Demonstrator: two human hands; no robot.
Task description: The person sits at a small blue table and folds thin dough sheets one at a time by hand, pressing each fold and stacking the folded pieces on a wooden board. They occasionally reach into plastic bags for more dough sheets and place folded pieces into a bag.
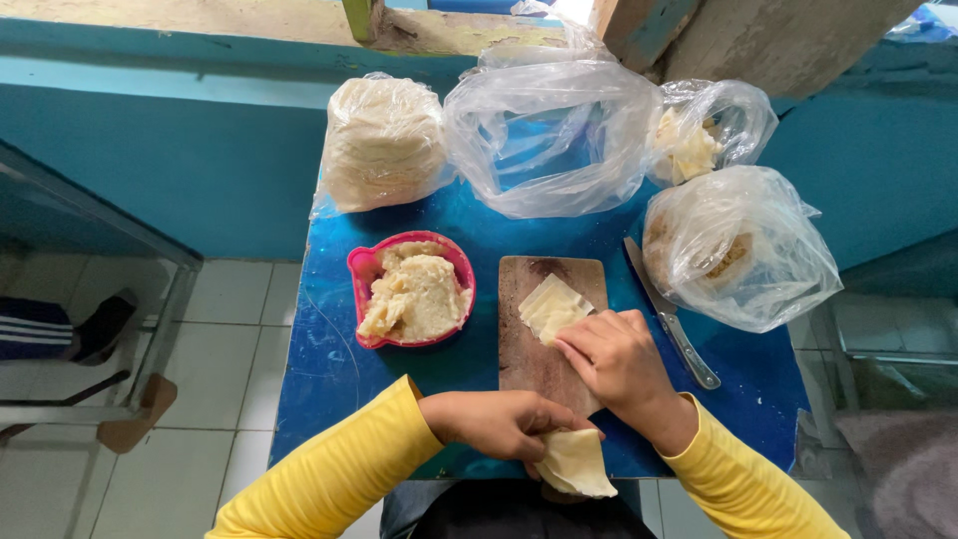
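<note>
Two hands work at near edge of blue surface [329, 369]. Pink bowl [361, 268] of pale filling sits left of wooden board [524, 349]. Left hand [499, 421], grip pinching folded wrapper [576, 464]. Right hand [619, 361], fingers pressed on wrapper stack [549, 306] on board. Knife [674, 324] lies right of board.

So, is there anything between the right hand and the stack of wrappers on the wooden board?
Nothing visible. The right hand lies on the wooden board, its fingers already touching the stack of wrappers. The knife lies off to the side, on the blue table.
</note>
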